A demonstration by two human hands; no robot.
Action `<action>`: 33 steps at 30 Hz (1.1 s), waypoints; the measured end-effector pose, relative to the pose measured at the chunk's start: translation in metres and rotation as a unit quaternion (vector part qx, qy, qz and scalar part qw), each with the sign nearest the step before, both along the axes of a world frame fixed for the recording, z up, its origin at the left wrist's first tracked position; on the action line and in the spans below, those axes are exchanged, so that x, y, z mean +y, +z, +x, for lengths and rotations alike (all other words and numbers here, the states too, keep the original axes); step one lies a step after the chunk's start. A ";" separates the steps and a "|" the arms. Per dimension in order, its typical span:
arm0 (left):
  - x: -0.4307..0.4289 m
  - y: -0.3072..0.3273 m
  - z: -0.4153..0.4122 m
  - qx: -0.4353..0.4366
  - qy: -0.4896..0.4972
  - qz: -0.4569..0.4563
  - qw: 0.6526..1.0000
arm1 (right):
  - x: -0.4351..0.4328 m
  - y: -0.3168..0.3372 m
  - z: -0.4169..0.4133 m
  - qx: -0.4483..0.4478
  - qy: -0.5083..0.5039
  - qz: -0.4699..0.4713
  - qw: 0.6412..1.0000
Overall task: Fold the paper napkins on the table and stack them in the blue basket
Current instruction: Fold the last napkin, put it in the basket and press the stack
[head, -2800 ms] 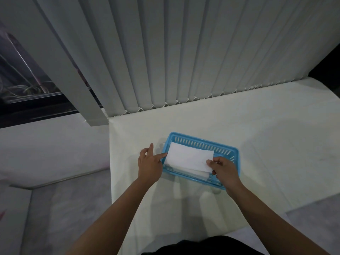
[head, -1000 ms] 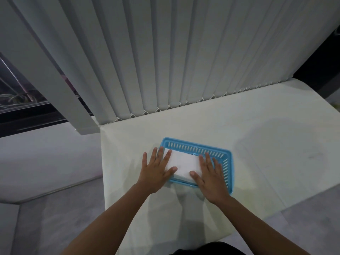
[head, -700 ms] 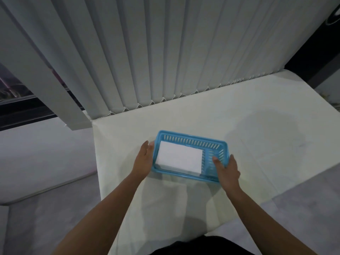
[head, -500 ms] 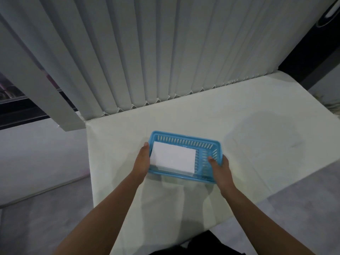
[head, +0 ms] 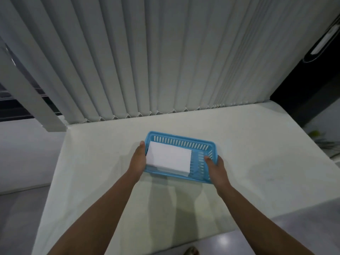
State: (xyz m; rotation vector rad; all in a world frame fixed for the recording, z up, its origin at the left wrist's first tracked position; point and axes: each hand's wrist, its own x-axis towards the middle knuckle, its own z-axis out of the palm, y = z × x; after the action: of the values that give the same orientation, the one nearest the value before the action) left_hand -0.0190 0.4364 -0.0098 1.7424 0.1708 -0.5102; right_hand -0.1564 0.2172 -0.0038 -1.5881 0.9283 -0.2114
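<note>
item: blue basket (head: 181,141), folded napkins (head: 169,159) stacked inside; our left hand (head: 137,161) and right hand (head: 215,167) grip its ends; desk (head: 257,144) shows no loose napkins; we judge the task nearly complete.

The basket (head: 181,144) sits between the two hands, over the table (head: 257,162). The left hand (head: 138,161) grips its left end and the right hand (head: 217,168) its right end, thumb inside the rim. The stack of folded napkins (head: 169,159) lies in the basket, against the left hand's end and apart from the right thumb. Beyond both hands, blinds (head: 147,61) hang behind the table's far edge.
</note>
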 end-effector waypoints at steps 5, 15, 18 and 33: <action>-0.067 0.018 -0.011 -0.009 -0.007 -0.012 1.000 | -0.069 0.020 -0.008 0.004 0.008 -0.014 1.000; -0.175 0.043 0.007 -0.033 -0.065 0.017 0.997 | -0.161 0.030 0.000 -0.007 -0.064 -0.028 0.998; -0.206 0.040 0.019 -0.029 -0.078 0.011 0.996 | -0.189 0.029 0.008 0.006 -0.079 -0.035 0.996; -0.386 0.005 0.054 0.050 -0.051 -0.079 0.994 | -0.402 0.011 0.086 0.076 0.020 -0.101 0.992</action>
State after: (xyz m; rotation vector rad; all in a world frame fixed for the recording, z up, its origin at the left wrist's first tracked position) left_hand 0.0352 0.0503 -0.0049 1.5782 0.1091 -0.6692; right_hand -0.0703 -0.1850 0.0071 -1.8278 1.0167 -0.1632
